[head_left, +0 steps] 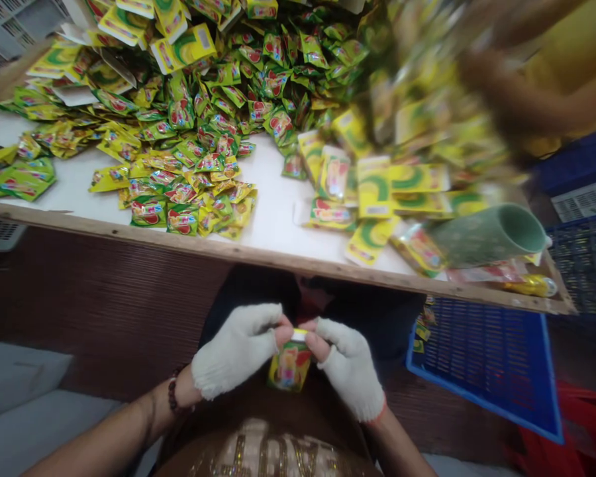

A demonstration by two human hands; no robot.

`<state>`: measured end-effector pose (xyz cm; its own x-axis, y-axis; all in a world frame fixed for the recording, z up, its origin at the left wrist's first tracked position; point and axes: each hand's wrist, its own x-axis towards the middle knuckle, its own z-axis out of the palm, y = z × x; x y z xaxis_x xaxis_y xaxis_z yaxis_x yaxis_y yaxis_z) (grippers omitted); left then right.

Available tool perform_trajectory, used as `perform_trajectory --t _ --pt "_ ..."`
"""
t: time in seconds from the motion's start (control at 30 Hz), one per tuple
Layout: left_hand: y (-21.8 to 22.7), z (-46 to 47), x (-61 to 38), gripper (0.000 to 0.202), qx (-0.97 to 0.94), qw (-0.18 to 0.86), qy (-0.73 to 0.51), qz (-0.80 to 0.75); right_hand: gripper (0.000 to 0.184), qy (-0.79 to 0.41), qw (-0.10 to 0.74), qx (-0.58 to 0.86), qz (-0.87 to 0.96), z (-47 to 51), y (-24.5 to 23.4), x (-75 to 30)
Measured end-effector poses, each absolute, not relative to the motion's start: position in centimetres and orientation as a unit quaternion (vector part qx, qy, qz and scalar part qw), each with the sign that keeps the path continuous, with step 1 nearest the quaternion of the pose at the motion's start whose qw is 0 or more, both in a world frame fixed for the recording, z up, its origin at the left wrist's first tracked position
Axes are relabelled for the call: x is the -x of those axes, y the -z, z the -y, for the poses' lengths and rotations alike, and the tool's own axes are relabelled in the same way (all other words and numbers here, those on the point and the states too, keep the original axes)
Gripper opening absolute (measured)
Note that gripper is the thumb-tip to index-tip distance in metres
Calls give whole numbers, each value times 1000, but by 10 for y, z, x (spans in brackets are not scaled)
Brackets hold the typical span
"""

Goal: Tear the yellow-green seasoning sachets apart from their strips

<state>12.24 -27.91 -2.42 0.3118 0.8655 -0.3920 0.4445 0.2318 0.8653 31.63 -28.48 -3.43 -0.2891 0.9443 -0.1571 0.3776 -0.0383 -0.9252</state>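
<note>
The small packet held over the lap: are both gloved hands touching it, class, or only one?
Touching, both. The head view shows the left hand and right hand pinching the top edge of the small packet with bare fingertips.

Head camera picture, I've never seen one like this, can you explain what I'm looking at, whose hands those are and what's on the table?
The camera sits on a person's head and looks down, so the two gloved hands at the bottom are the wearer's own. The left hand and right hand wear white knit gloves with bare fingertips, and together they pinch the top edge of one small yellow sachet held over the lap. Ahead is a white table with a wooden edge, heaped with many yellow and green sachets. A green cup lies on its side at the right. A blue crate sits below the table. The blurred arm at the upper right belongs to another person.
</note>
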Motion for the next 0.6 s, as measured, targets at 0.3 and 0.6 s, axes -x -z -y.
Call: perform_trajectory --t 0.3,0.6 --pt "49 302 -107 25 -848 210 -278 -399 31 -353 299 354 813 292 52 -338" --pt "37 284 -120 27 -861 194 -278 -379 15 -524 362 523 567 305 66 -330"
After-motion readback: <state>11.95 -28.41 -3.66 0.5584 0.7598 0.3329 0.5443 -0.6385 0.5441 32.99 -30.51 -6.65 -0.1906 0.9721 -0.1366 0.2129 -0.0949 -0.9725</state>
